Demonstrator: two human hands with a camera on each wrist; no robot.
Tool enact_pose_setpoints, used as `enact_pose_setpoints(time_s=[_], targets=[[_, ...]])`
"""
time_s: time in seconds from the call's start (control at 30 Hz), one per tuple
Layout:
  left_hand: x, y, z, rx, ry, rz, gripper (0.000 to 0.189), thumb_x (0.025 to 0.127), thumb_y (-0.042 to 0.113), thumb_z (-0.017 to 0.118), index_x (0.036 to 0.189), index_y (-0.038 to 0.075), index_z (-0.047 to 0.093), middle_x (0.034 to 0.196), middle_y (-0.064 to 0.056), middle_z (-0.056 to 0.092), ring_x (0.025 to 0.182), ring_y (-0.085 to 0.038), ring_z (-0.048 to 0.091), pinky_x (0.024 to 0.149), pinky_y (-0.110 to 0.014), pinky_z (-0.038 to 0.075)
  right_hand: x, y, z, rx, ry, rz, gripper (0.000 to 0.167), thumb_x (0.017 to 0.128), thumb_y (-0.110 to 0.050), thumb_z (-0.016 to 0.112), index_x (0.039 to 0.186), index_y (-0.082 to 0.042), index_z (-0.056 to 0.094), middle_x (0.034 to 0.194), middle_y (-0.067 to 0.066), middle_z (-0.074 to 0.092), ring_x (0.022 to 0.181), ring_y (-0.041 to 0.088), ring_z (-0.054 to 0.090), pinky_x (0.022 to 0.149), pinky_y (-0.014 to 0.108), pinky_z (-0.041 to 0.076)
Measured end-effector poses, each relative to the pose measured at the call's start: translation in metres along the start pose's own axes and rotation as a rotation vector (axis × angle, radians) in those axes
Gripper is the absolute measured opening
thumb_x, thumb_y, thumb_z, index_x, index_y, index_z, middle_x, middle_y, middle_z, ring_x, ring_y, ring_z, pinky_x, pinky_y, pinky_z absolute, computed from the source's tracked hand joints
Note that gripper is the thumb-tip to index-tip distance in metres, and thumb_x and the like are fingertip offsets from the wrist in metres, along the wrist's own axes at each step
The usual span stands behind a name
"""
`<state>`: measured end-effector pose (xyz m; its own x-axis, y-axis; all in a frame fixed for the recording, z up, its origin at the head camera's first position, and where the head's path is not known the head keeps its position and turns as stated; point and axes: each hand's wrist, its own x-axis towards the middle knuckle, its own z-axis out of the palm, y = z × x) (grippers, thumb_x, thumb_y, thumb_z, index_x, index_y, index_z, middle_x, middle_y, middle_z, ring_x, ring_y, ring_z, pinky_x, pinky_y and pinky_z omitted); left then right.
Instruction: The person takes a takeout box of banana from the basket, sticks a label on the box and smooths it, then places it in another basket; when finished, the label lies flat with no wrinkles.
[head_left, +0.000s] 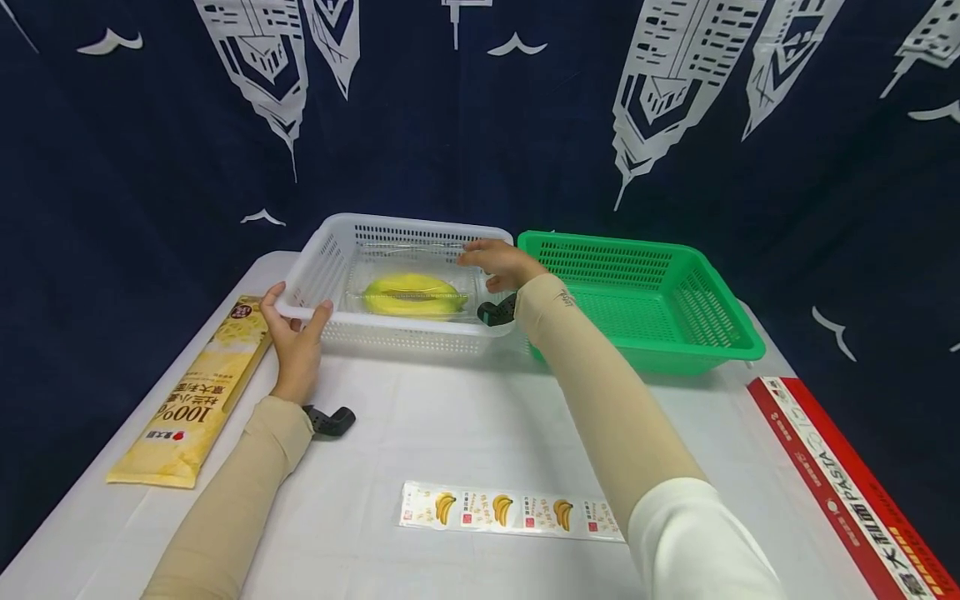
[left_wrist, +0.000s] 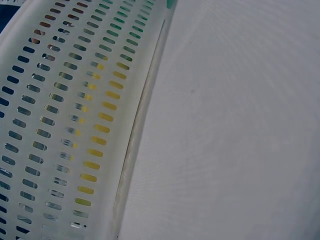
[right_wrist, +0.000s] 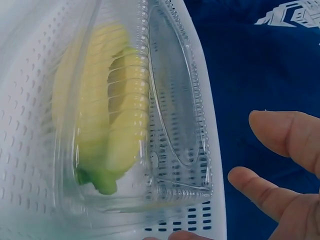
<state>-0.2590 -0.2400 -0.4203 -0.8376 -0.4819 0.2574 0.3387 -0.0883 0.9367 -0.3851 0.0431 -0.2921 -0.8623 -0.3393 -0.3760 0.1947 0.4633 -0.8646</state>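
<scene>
A white basket (head_left: 390, 325) holds a clear plastic clamshell box (right_wrist: 175, 90) with yellow bananas (head_left: 412, 296) inside, their green stem end (right_wrist: 102, 182) toward the right. My left hand (head_left: 296, 354) grips the basket's near left corner, thumb at the front rim and index finger at the left side. In the left wrist view only the perforated wall (left_wrist: 65, 125) shows, with yellow behind its slots. Over the basket's right end is my right hand (head_left: 502, 262), fingers spread and holding nothing. In the right wrist view its thumb and fingers (right_wrist: 287, 132) stand apart beside the box.
A green basket (head_left: 645, 346) stands right of the white one. On the left lies a yellow pasta packet (head_left: 198, 387), on the right a long red pasta box (head_left: 840, 475). A strip of banana-printed labels (head_left: 510, 512) lies in front on the white table (head_left: 450, 417).
</scene>
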Motion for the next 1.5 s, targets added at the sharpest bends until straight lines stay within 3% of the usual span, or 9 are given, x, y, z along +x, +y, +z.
enact_pose_setpoints(time_s=[0.17, 0.3, 0.4, 0.67, 0.83, 1.0, 1.13, 1.3, 1.5], targets=[[0.000, 0.001, 0.000, 0.009, -0.005, -0.012, 0.074, 0.107, 0.008, 0.065, 0.163, 0.021, 0.018, 0.168, -0.006, 0.031, 0.156, -0.026, 0.035, 0.125, -0.031, 0.036, 0.007, -0.002, 0.003, 0.014, -0.065, 0.046, 0.065, 0.113, -0.021, 0.056, 0.172, -0.017, 0.030, 0.182, 0.005, 0.012, 0.165, 0.043, 0.008, 0.130, 0.060, 0.025], [0.001, 0.000, 0.000, 0.005, -0.005, -0.006, 0.074, 0.107, 0.008, 0.065, 0.163, 0.020, 0.019, 0.167, -0.007, 0.033, 0.156, -0.027, 0.035, 0.125, -0.032, 0.036, 0.009, -0.002, 0.005, -0.025, -0.102, 0.079, 0.067, 0.114, -0.022, 0.056, 0.174, -0.021, 0.026, 0.182, 0.006, 0.009, 0.165, 0.044, 0.008, 0.127, 0.057, 0.033], [0.001, 0.000, 0.000, -0.002, -0.003, -0.009, 0.073, 0.107, 0.008, 0.065, 0.162, 0.022, 0.020, 0.167, -0.008, 0.034, 0.155, -0.028, 0.036, 0.125, -0.031, 0.037, 0.010, -0.002, 0.007, -0.035, -0.100, 0.095, 0.067, 0.113, -0.023, 0.057, 0.173, -0.024, 0.027, 0.182, 0.006, 0.010, 0.164, 0.044, 0.014, 0.122, 0.054, 0.040], [0.001, -0.001, 0.001, -0.020, -0.002, -0.007, 0.071, 0.107, 0.006, 0.065, 0.160, 0.022, 0.021, 0.166, -0.009, 0.035, 0.154, -0.026, 0.038, 0.124, -0.031, 0.038, 0.007, -0.001, 0.007, -0.006, -0.100, 0.078, 0.067, 0.113, -0.022, 0.056, 0.173, -0.027, 0.028, 0.180, 0.010, 0.017, 0.153, 0.046, 0.037, 0.124, 0.057, 0.037], [0.002, -0.001, 0.001, -0.006, -0.004, -0.007, 0.072, 0.107, 0.007, 0.065, 0.162, 0.020, 0.020, 0.166, -0.008, 0.033, 0.155, -0.026, 0.037, 0.125, -0.032, 0.036, 0.004, -0.001, 0.003, -0.046, -0.133, 0.040, 0.066, 0.114, -0.025, 0.055, 0.173, -0.031, 0.027, 0.176, 0.009, 0.025, 0.125, 0.034, 0.052, 0.101, 0.043, 0.051], [0.002, -0.001, 0.000, 0.007, -0.005, -0.008, 0.073, 0.107, 0.009, 0.065, 0.162, 0.022, 0.019, 0.167, -0.008, 0.033, 0.156, -0.026, 0.035, 0.126, -0.032, 0.034, 0.000, -0.002, 0.001, -0.087, -0.156, 0.022, 0.072, 0.112, -0.027, 0.061, 0.174, -0.035, 0.024, 0.171, 0.006, 0.036, 0.097, 0.027, 0.051, 0.080, 0.036, 0.050], [0.002, -0.002, -0.001, 0.007, -0.006, -0.013, 0.073, 0.107, 0.009, 0.065, 0.162, 0.024, 0.020, 0.167, -0.007, 0.034, 0.156, -0.026, 0.035, 0.126, -0.032, 0.035, -0.003, -0.002, 0.000, -0.103, -0.153, 0.014, 0.079, 0.108, -0.025, 0.068, 0.173, -0.037, 0.024, 0.170, 0.006, 0.039, 0.100, 0.028, 0.053, 0.084, 0.036, 0.053], [0.001, -0.001, -0.001, 0.010, -0.005, -0.015, 0.071, 0.107, 0.010, 0.065, 0.161, 0.026, 0.021, 0.167, -0.007, 0.033, 0.156, -0.026, 0.035, 0.126, -0.032, 0.035, -0.005, -0.002, 0.000, -0.090, -0.102, 0.002, 0.083, 0.103, -0.020, 0.077, 0.171, -0.036, 0.033, 0.171, 0.007, 0.039, 0.122, 0.036, 0.059, 0.092, 0.038, 0.061], [0.001, 0.000, -0.001, 0.022, -0.009, -0.022, 0.074, 0.107, 0.010, 0.065, 0.163, 0.023, 0.018, 0.169, -0.007, 0.031, 0.158, -0.026, 0.033, 0.127, -0.032, 0.033, -0.011, 0.000, -0.001, -0.075, -0.062, -0.050, 0.083, 0.099, -0.017, 0.080, 0.169, -0.034, 0.038, 0.170, 0.007, 0.041, 0.126, 0.042, 0.065, 0.077, 0.034, 0.064]])
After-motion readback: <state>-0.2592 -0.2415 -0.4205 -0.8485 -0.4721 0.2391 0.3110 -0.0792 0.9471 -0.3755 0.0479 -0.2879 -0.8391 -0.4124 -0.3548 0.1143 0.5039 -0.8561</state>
